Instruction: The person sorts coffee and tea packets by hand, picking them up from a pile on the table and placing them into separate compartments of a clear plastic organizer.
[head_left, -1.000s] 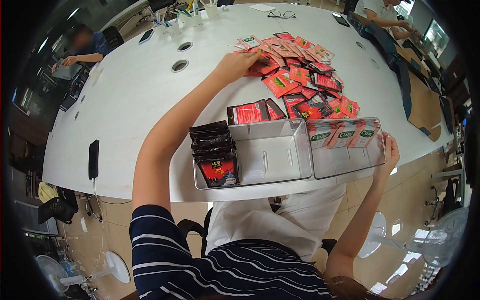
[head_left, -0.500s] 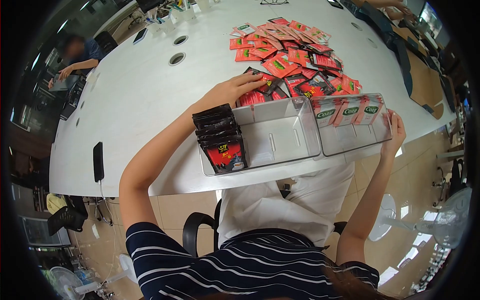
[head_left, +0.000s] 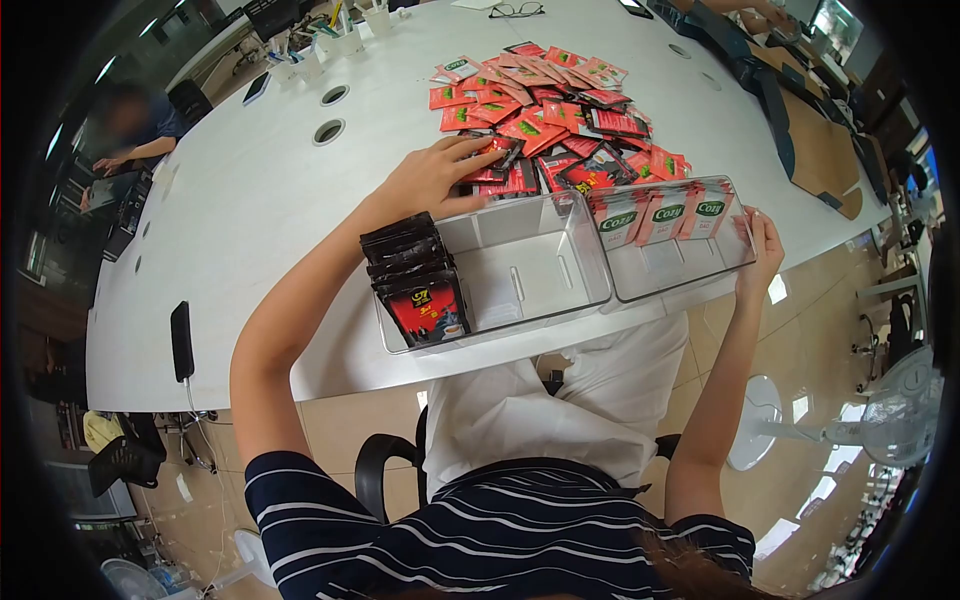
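Note:
My left hand (head_left: 432, 178) reaches over the near left side of a heap of sachets. Its fingers are stretched out on a black-and-red coffee sachet (head_left: 510, 148), with the thumb spread apart lower down. My right hand (head_left: 764, 248) grips the right end of a clear plastic bin (head_left: 680, 285). Three front pink-and-white Cozy sachets (head_left: 664, 216) stand along that bin's far side, with more behind them. Beside it on the left is a larger clear bin (head_left: 550, 318), with a row of upright black coffee sachets (head_left: 424, 308) at its left end.
The mixed heap of red and black sachets (head_left: 530, 128) lies beyond the bins on the white table (head_left: 250, 210). A black phone (head_left: 181, 342) with a cable lies at left. Cups of pens (head_left: 345, 40), glasses (head_left: 516, 11) and brown cardboard (head_left: 815, 150) are farther off. Another person (head_left: 140, 125) sits at far left.
The whole view has shifted, so the table and bins appear farther left. My left thumb now shows, spread from the fingers at the heap. My right hand keeps its grip on the bin.

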